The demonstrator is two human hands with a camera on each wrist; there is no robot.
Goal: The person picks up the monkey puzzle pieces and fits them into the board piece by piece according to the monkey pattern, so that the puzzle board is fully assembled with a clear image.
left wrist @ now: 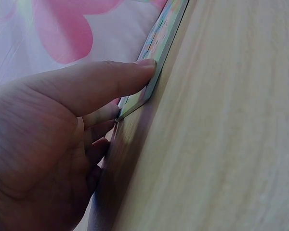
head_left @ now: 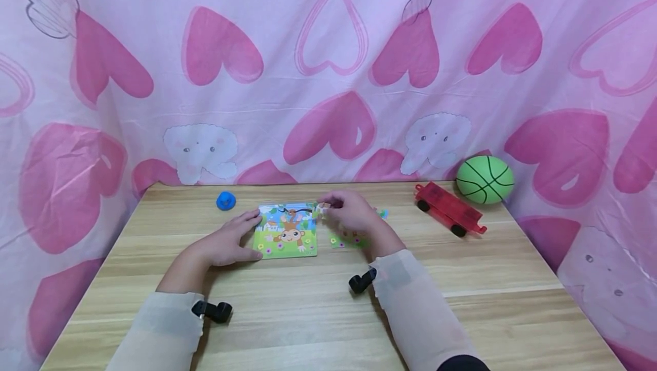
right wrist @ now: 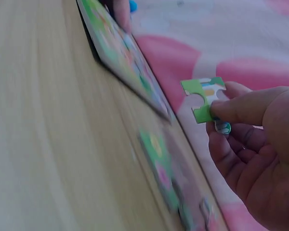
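Observation:
A square jigsaw puzzle board (head_left: 285, 231) with a monkey picture lies flat on the wooden table. At its left side rests my left hand (head_left: 232, 243), thumb and fingers spread apart along the edge. In the left wrist view the straight thumb (left wrist: 120, 79) presses the board's border near a corner. My right hand (head_left: 354, 213) is raised just right of the board. Between thumb and fingers it pinches a small green and white puzzle piece (right wrist: 202, 98), well visible in the right wrist view. Below that hand lie more loose pieces (head_left: 339, 242), partly covered by it.
A small blue round toy (head_left: 226, 200) sits behind the left hand. Toward the back right are a red toy cart (head_left: 449, 208) with black wheels and a green ball (head_left: 485, 179). Pink heart-patterned cloth (head_left: 328, 126) hangs behind the table's far edge.

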